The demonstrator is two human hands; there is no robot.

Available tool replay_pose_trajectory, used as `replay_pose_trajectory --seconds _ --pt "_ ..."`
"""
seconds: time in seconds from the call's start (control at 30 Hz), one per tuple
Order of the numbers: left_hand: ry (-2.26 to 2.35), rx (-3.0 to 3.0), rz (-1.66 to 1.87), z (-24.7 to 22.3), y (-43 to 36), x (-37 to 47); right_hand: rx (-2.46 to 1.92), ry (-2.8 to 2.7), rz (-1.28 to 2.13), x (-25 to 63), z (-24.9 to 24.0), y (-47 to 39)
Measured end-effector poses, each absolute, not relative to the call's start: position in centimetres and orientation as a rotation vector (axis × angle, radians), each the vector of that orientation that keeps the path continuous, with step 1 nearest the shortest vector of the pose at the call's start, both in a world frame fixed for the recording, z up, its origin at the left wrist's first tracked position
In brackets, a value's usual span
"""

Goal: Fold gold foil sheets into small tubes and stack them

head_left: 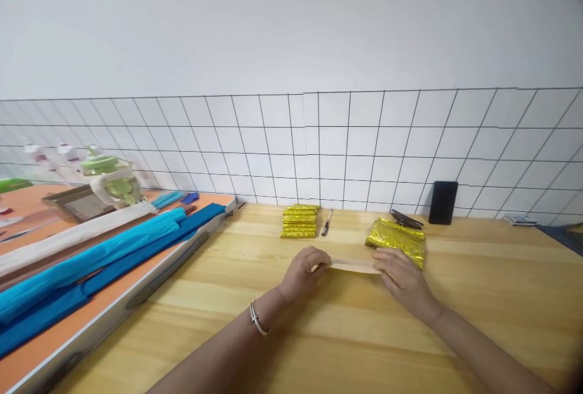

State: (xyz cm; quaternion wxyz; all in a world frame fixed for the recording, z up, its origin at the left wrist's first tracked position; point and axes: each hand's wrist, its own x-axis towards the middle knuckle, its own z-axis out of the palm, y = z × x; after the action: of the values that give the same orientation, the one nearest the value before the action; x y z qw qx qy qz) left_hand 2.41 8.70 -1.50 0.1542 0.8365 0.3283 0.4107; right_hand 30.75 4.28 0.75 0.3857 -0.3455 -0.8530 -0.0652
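Note:
My left hand (304, 274) and my right hand (405, 278) pinch the two ends of a narrow pale strip (353, 266), which looks like folded paper. It stretches level between them at the wooden tabletop. Just beyond my right hand lies a crinkled gold foil sheet (397, 240) with fold lines. A pleated gold foil piece (299, 222) rests farther back, past my left hand. Beside it is a slim pen-like tool (327, 224). Behind the foil sheet sits a dark clip-like object (406, 219). My fingers cover both strip ends.
A black phone-like slab (443, 203) leans against the gridded wall (337, 139). At left, a raised edge (136, 297) borders an orange surface (118, 312) bearing blue rolls (104, 254), a cardboard box (75, 203) and a green-lidded bottle (113, 181). Small flat items (520, 220) lie far right.

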Motion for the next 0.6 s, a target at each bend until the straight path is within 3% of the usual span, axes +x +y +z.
replay_pose_trajectory --seconds 0.3,0.6 --pt "0.643 2.765 0.726 -2.7 5.3 1.7 -0.903 -2.421 -0.147 31.8 -3.0 0.0" --pt "0.670 2.691 0.660 -3.0 5.9 0.9 -0.971 -2.414 -0.018 32.2 -3.9 0.6"
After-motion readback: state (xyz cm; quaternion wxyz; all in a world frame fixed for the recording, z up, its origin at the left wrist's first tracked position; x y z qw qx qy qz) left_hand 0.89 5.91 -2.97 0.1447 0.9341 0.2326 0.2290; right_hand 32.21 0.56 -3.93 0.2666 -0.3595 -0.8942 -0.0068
